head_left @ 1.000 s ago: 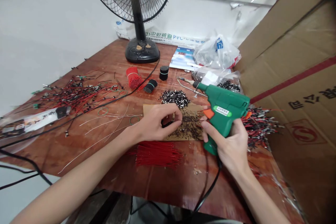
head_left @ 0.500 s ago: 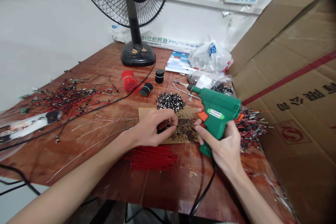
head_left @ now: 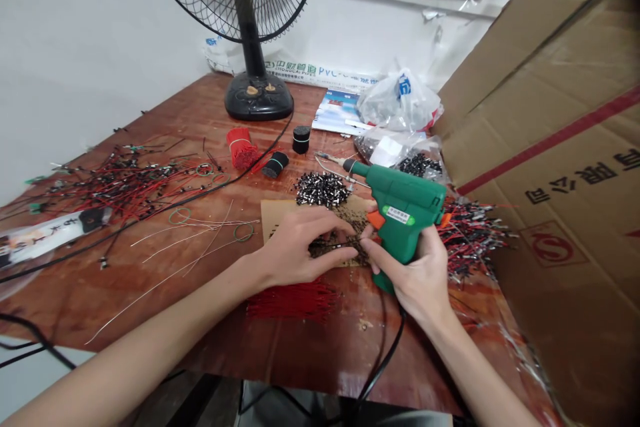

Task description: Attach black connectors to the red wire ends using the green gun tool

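Observation:
My right hand (head_left: pixel 423 277) is wrapped round the grip of a green soldering gun (head_left: pixel 407 193), whose tip points to the upper left. Its thumb and finger also pinch one end of a thin dark wire (head_left: pixel 343 245), which carries a small shiny bit. Around that wire my left hand (head_left: pixel 297 243) is held with thumb and fingers apart. Both hands are over a brown cardboard piece (head_left: pixel 273 213) strewn with dark specks. Just behind the hands lies a heap of small black-and-silver parts (head_left: pixel 323 189); a row of red wires (head_left: pixel 295 300) lies in front.
A black fan (head_left: pixel 257 97) stands at the back, its cord (head_left: pixel 210 207) crossing the table. Wired parts are piled left (head_left: pixel 125 180) and right (head_left: pixel 475 233). Tied wire bundles (head_left: pixel 243 147) and plastic bags (head_left: pixel 400 103) lie behind. A large carton (head_left: pixel 560 180) walls the right side.
My left thumb and fingers have parted from their pinch and moved right, towards my right fingertips. The soldering gun stays in my right hand. The whole view has shifted slightly.

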Demonstrator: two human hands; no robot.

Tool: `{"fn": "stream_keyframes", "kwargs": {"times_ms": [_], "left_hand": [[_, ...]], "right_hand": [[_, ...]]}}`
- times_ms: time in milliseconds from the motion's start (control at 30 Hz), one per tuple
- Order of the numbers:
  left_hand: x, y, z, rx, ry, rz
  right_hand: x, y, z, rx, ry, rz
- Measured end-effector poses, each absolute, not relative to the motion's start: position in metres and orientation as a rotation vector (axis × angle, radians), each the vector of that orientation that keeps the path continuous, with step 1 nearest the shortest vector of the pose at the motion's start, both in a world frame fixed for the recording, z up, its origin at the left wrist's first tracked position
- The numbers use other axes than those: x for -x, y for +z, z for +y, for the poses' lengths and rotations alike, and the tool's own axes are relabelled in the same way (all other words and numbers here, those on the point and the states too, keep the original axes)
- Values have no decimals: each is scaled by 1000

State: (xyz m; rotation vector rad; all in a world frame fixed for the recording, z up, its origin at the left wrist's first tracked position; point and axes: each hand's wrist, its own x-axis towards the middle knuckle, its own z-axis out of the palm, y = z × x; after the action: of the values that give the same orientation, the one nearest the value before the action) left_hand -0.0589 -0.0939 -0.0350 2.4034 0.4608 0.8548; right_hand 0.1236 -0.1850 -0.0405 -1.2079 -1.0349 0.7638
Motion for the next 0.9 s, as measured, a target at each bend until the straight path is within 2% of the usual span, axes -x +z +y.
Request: {"fn": "stream_keyframes", "kwargs": {"times_ms": [267, 533, 900], "left_hand": [[53, -49, -95, -2454, 1005, 398], [58, -52, -86, -2639, 676, 724], [56, -56, -89, -2848, 416, 704]], "right_hand": [[-120, -39, -185, 1183, 771, -1052], [-128, -33, -181, 1174, 675, -941], [-131, -32, -179, 1171, 594, -858]]}}
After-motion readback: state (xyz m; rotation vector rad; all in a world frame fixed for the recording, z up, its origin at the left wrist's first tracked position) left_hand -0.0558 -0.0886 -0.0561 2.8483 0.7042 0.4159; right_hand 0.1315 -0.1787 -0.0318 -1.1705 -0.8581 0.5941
